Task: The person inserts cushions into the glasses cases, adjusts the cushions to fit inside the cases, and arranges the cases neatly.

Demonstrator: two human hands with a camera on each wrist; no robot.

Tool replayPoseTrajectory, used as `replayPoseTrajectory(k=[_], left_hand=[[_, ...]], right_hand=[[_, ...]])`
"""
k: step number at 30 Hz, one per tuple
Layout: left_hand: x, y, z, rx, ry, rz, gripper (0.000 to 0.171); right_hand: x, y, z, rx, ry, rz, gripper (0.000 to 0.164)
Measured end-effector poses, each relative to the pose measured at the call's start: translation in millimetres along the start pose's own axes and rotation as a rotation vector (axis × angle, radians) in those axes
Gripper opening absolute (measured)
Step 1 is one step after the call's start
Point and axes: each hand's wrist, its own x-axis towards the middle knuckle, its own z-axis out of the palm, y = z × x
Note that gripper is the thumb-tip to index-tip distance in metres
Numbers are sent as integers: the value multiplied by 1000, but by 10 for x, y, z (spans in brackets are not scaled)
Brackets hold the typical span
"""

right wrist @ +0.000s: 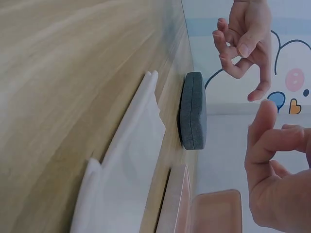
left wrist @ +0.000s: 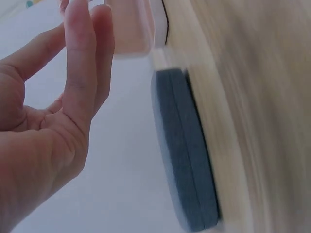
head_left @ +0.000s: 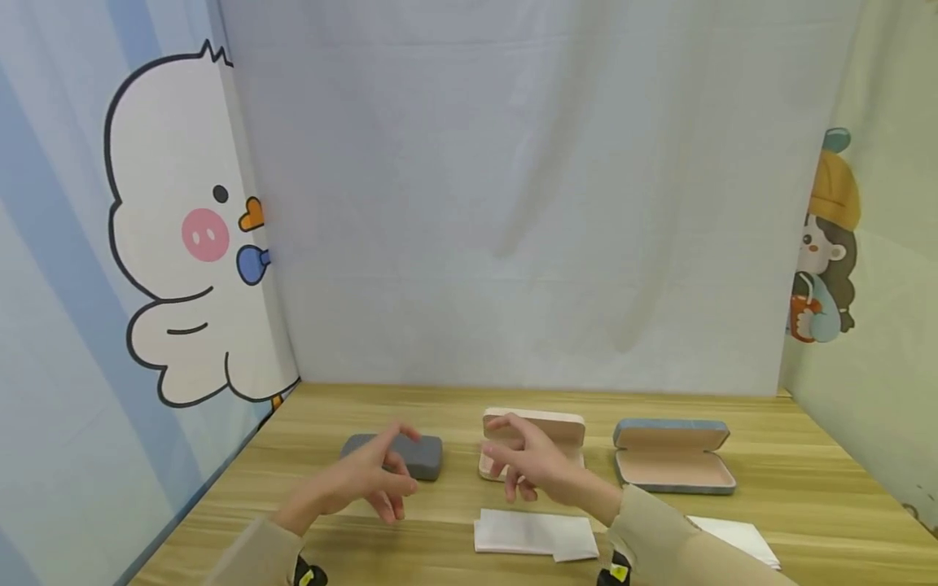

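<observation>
Left grip (head_left: 368,475) by grey case (head_left: 427,457), right grip (head_left: 538,464) by pink case (head_left: 566,430) — both spread

At the left of your picture, you see a big white cartoon bird (head_left: 164,163) on blue striped cloth (head_left: 44,350). Plain pale grey cloth (head_left: 410,203) hangs in the middle. Near your right edge is a small cartoon figure (head_left: 844,264) in an orange hat (head_left: 837,191), beside a pale green backdrop (head_left: 887,391). A light brown wood-grain table (head_left: 425,553) lies along the bottom.
</observation>
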Motion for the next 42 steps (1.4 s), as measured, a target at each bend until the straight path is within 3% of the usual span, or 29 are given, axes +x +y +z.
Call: replayPoseTrajectory(k=[9,17,26,36,42], left_hand=[[101,-80,321,-135,-24,-34,62],[213,-208,580,-230,-43,-74,62],[251,-312,808,-348,-47,-189,52],[303,-337,1029,-381,88,-194,46],[375,-333,1164,-340,167,-219,34]], right_hand=[[-373,129,-276,19,-42,37,55],[-675,328,-487,-2,-27,87,59],[-998,503,-648,-79,-5,161,59],[-1020,579,-548,-93,73,243,56],[-1006,614,-490,-125,111,222,48]])
